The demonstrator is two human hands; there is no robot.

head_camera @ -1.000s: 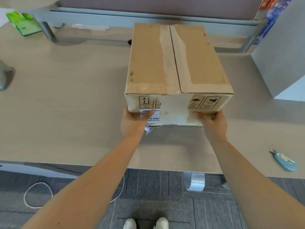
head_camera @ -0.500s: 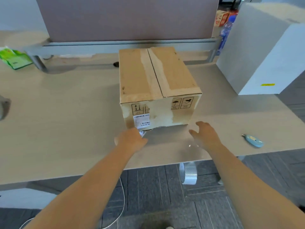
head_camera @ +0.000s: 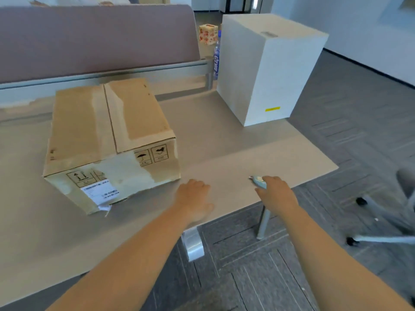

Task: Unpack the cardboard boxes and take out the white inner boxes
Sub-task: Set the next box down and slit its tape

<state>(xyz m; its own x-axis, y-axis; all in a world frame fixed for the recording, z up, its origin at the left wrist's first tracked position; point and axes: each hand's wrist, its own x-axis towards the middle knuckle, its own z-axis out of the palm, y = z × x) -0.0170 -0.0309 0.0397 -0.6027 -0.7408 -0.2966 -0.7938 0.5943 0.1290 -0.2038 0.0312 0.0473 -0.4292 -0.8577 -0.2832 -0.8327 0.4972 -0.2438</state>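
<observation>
A taped brown cardboard box (head_camera: 107, 140) with a white shipping label stands closed on the wooden table (head_camera: 235, 142), left of centre. A tall white box (head_camera: 267, 66) stands at the table's far right corner. My left hand (head_camera: 194, 198) hovers with loosely bent fingers just right of the cardboard box, holding nothing. My right hand (head_camera: 275, 194) lies over a light blue box cutter (head_camera: 258, 181) near the table's right front edge, fingers curling onto it; only the cutter's tip shows.
A grey-brown partition (head_camera: 96, 39) runs along the back of the table. A water bottle (head_camera: 216, 58) and a small printed carton (head_camera: 208, 33) stand behind the white box. An office chair base (head_camera: 386, 221) sits on the carpet at right.
Both hands left the cardboard box's front. My right hand travelled right to the blue box cutter and now covers it. The view swung to the right.
</observation>
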